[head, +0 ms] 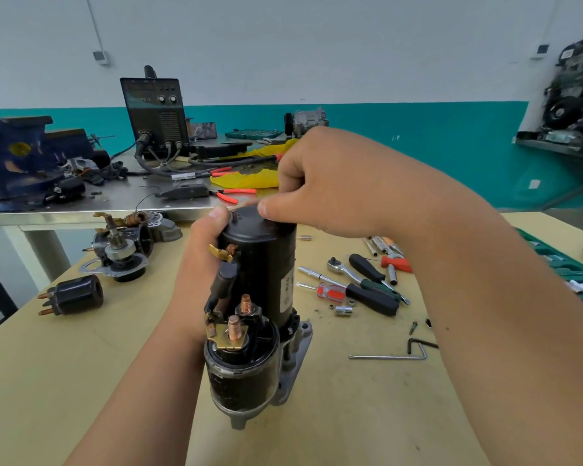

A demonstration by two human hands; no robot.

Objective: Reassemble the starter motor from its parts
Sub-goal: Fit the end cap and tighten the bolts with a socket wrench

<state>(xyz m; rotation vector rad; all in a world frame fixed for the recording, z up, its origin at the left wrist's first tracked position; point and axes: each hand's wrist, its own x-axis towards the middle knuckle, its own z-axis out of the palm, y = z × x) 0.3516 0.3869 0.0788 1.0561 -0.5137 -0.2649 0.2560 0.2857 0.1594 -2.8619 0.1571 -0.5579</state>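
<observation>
Since the starter motor (pixel 260 307) stands on end at frame centre on the yellow-tan bench top (pixel 81 381), mostly steel and copper by the look, I judge it heavy, rigid and top-heavy. Left hand (pixel 199 260) is wrapped around the upper black housing, thumb near a small threaded stud (pixel 235 216) at the end cap. Right hand (pixel 320 183) is curled over the cap, fingertips pinched at the top; can't tell if it holds a fastener. Best hold looks like the cylindrical body, not the copper solenoid terminals (pixel 234 327) or brass tabs, which could bend. Paint looks smooth, maybe slippery. Bench is flat, scuffed, with screwdrivers (pixel 371 297), a ratchet (pixel 342 266), a hex key (pixel 389 356) right of centre and spare motor parts (pixel 122 253) at left. Welder (pixel 155 116) sits upper left on a steel table; the wall is teal and white.
</observation>
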